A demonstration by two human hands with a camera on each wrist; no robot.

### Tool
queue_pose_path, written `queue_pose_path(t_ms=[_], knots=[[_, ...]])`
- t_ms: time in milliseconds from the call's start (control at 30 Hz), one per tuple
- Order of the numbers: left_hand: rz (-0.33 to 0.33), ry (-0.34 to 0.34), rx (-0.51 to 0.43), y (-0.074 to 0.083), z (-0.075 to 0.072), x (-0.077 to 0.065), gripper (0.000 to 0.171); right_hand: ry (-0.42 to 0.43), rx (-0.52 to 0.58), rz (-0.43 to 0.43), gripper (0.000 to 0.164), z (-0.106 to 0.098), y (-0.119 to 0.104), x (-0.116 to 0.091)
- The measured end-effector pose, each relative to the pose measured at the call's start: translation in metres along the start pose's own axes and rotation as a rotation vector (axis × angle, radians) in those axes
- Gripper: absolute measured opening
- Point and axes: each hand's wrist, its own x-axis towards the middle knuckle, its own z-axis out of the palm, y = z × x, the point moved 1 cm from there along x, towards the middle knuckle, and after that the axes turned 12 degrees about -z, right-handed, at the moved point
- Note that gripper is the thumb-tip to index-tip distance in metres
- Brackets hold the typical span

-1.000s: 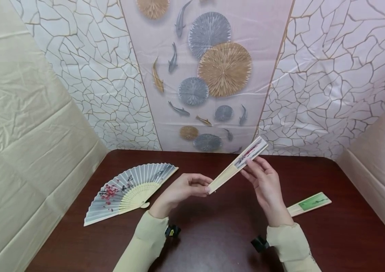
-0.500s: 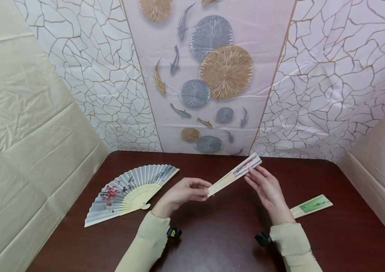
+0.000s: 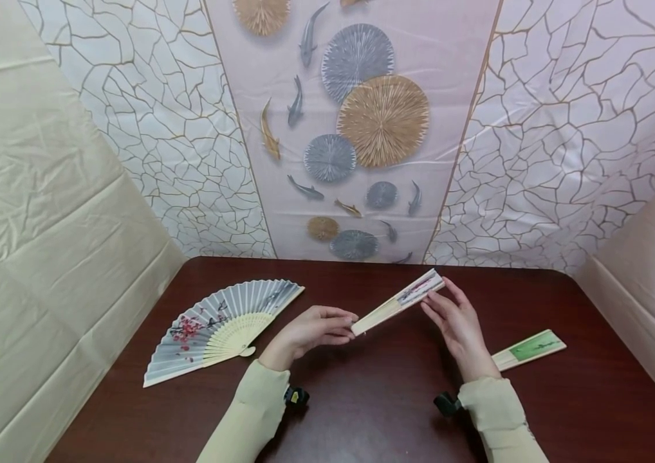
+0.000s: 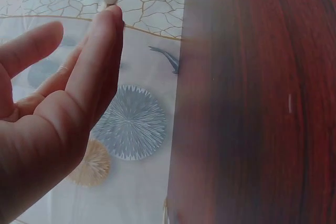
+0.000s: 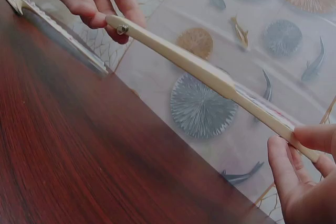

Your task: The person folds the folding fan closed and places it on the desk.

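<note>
A folded hand fan with pale ribs and a white, pink-flowered end is held slantwise above the table. My right hand pinches its upper right end between thumb and fingers, as the right wrist view shows. At the riveted lower end, the fingertips of my left hand touch the fan. In the left wrist view the left thumb stands away from the fingers, which are nearly straight. The fan's rivet shows beside the left fingertips in the right wrist view.
A spread grey fan with red blossoms lies on the dark red table at left. Another folded fan, with a green panel, lies at right, partly behind the right wrist. Patterned cloth hangs behind the table.
The fan's right end has come down, so the fan lies flatter, and my right hand has lowered with it. My left thumb has lifted off the fan's riveted end.
</note>
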Motion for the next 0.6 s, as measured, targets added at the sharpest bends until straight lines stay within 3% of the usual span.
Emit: queue_pose_path(t_ms=[267, 600], knots=[[-0.057, 0.033, 0.000, -0.005, -0.001, 0.002, 0.036, -0.056, -0.090, 0.031, 0.061, -0.005, 0.006, 0.002], [-0.078, 0.021, 0.097, -0.011, -0.005, 0.005, 0.040, -0.159, -0.172, 0.062, 0.063, -0.014, 0.014, 0.005]])
